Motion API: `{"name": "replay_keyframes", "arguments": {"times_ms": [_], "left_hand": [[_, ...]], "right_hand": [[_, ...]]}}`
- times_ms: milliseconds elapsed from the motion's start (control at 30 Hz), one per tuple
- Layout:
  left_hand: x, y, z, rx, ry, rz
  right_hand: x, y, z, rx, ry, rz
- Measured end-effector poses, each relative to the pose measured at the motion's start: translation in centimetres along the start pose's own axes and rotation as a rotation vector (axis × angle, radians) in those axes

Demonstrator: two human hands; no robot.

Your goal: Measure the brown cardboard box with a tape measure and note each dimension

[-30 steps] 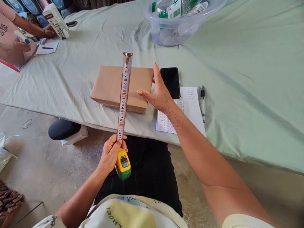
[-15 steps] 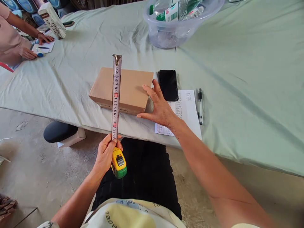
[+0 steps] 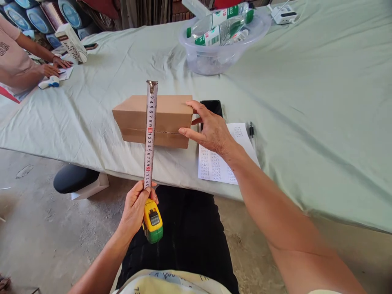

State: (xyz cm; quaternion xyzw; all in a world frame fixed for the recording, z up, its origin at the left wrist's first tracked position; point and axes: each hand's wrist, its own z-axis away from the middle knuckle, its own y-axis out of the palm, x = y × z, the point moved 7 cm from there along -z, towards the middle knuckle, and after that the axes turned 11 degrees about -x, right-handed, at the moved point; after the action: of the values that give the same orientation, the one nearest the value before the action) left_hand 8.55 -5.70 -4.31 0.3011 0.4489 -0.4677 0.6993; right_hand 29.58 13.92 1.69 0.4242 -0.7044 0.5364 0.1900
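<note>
My left hand (image 3: 134, 206) grips a yellow and green tape measure (image 3: 153, 222) over my lap. Its metal blade (image 3: 149, 143) is pulled out and points away from me, passing in front of a brown cardboard box (image 3: 173, 118). At the box's right end is my right hand (image 3: 214, 132), thumb on the front face and fingers at the top corner, holding it. The box is tipped so that its front side faces me more. Partly hidden behind my right hand are a black phone (image 3: 212, 107) and a written sheet of paper (image 3: 222, 169).
A pen (image 3: 252, 132) lies right of the paper. Plastic bottles fill a clear tub (image 3: 211, 61) at the back, with a white device (image 3: 283, 15) to its right. Across the cloth-covered table (image 3: 306, 102), a person's hands (image 3: 55, 67) rest by a white carton (image 3: 72, 43). A black stool (image 3: 76, 179) stands below.
My right hand has closed onto the box's right end, and the box has tipped to show more of its front. The tape measure stays in my left hand. The view has tilted up slightly.
</note>
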Motion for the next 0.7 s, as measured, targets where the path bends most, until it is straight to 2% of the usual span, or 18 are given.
{"name": "replay_keyframes", "arguments": {"times_ms": [233, 533, 700], "left_hand": [[0.4, 1.4, -0.4, 0.014, -0.017, -0.002], [-0.2, 3.2, -2.0, 0.025, 0.028, -0.026], [-0.7, 4.1, -2.7, 0.047, -0.005, -0.013]], "right_hand": [[-0.5, -0.6, -3.5, 0.099, 0.018, 0.001], [-1.0, -0.9, -5.6, 0.127, 0.052, -0.024], [-1.9, -0.9, -6.6, 0.138, 0.108, -0.047]]}}
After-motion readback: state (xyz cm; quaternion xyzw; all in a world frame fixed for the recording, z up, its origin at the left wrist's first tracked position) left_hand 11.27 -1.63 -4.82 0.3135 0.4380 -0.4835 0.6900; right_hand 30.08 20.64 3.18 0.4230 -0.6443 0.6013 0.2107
